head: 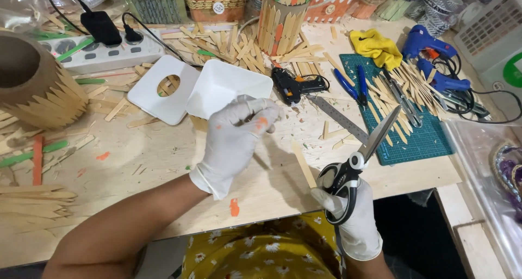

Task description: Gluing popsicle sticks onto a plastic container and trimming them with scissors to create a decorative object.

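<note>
My left hand, in a white glove with orange stains, hovers over the wooden table with fingers curled near a white plastic bowl; whether it pinches anything I cannot tell. My right hand, also gloved, grips black-handled scissors whose blades point up and to the right, shut. A plain wooden craft stick lies on the table between the two hands, just left of the scissors.
A white lid with a round hole, a black glue gun, a metal ruler, a green cutting mat with sticks, blue glue guns, a yellow cloth, a power strip and stick-covered pots surround me.
</note>
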